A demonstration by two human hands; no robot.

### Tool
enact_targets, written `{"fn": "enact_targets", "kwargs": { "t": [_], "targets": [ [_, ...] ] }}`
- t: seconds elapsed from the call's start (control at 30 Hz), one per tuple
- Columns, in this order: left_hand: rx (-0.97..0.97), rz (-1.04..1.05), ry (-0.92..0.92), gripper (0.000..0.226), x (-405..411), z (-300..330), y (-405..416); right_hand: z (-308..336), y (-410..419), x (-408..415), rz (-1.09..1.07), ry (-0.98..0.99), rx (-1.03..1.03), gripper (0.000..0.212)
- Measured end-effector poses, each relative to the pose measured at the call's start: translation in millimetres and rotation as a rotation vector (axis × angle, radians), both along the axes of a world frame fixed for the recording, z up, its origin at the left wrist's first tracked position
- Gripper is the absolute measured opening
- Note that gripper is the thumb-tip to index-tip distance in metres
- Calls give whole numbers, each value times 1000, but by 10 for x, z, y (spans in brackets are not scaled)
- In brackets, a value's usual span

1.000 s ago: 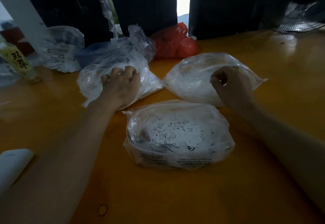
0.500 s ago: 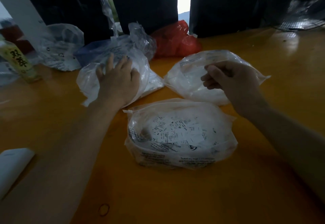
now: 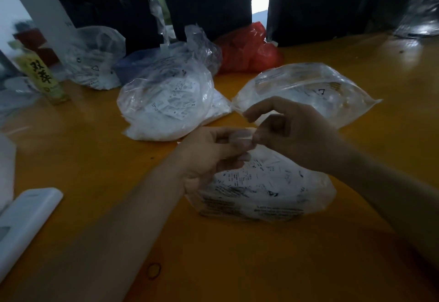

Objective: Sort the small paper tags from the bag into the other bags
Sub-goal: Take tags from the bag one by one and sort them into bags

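At the far left edge of the orange surface (image 3: 95,159) a white flat device (image 3: 26,221) lies near the front, and behind it stands a yellow-green bottle (image 3: 45,76) with black characters on its label. Next comes a small clear bag (image 3: 95,62) at the back, then a full clear bag of white paper tags (image 3: 166,102) sitting in front of a bluish bag (image 3: 133,63). A red plastic bag (image 3: 249,50) rests against the dark backdrop. The left hand (image 3: 209,157) hovers over the near bag of tags (image 3: 266,190), its fingers curled and its grip closed on a small pale piece (image 3: 242,135) that looks like a tag or bag edge; motion blur keeps me from telling which. The right hand (image 3: 292,133) meets it fingertip to fingertip, thumb and forefinger pinching the same pale piece, the other fingers arched above. Behind the right hand lies a flatter, mostly transparent bag (image 3: 327,90) with few tags inside. At the far right back corner a shiny crumpled plastic sheet (image 3: 420,19) catches the light.
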State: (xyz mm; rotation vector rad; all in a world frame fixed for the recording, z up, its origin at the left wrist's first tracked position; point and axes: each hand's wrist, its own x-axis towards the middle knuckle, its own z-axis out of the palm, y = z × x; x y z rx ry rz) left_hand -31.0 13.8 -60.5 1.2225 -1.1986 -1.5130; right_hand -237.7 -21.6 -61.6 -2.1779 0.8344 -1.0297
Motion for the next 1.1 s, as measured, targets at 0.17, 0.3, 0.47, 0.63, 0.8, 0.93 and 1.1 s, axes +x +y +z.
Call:
{"fn": "enact_targets", "kwargs": {
  "t": [0.17, 0.3, 0.47, 0.63, 0.8, 0.93, 1.1],
  "targets": [
    [-26, 197, 122, 22, 103, -2, -26, -24, 10, 46, -152, 108, -107, 26],
    [-15, 268, 324, 13, 116, -50, -27, -78, -14, 48, -18, 715, -187, 42],
    [-28, 294, 445, 19, 94, -115, -40, -115, -60, 51, -2, 703, -180, 19],
    [-76, 331, 483, 32, 45, -163, -54, -49, -81, -77, 12, 474, -5, 10],
    [-87, 320, 444, 39, -14, -222, -45, -15, -142, -168, -72, 141, 232, 7],
    [-73, 304, 481, 37, -4, -233, -47, 3, -164, -175, -333, -54, 58, 8],
    [-71, 284, 468, 37, 1, -257, -55, 42, -121, -146, -360, -80, -190, 7]
  ]
}}
